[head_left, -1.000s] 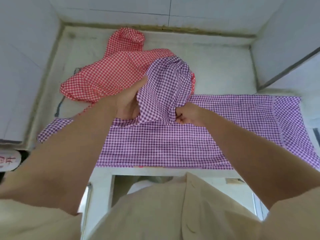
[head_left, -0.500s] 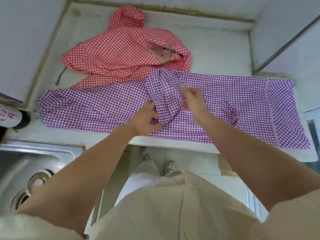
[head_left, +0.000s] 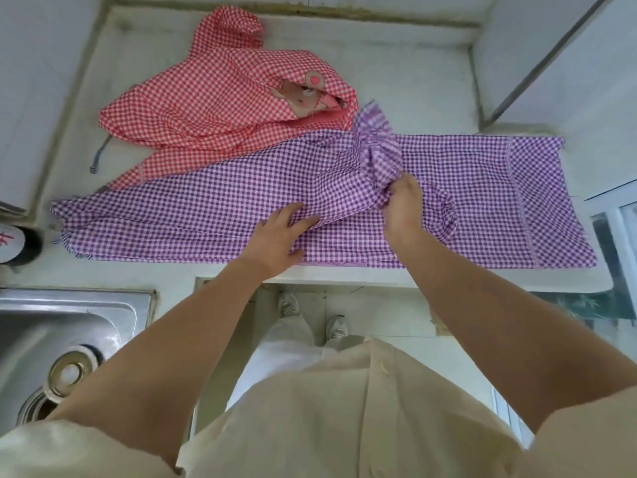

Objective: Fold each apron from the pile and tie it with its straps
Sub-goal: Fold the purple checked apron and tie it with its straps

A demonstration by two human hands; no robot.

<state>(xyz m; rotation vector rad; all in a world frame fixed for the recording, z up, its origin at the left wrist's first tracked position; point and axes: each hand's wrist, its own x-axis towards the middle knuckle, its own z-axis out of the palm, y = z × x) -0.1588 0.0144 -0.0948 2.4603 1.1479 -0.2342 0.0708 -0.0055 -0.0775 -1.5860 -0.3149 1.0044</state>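
A purple checked apron [head_left: 193, 222] lies spread lengthwise across the white counter [head_left: 406, 81]. My right hand [head_left: 401, 205] grips a bunched, raised part of it near the middle, and that bunch [head_left: 375, 146] stands up above the cloth. My left hand [head_left: 279, 232] rests flat on the purple fabric just left of the bunch, fingers spread. A red checked apron [head_left: 213, 98] lies crumpled behind it, with a cartoon patch showing in its folds.
A steel sink [head_left: 51, 343] sits at the lower left. A dark bottle with a white label [head_left: 13, 243] stands at the counter's left end. Tiled walls close the counter at the back and both sides. The counter's front edge runs just below the purple apron.
The bunched purple part was lowered from in front of me to the counter, then shifted right in my right hand. My left hand let go and now lies flat on the cloth.
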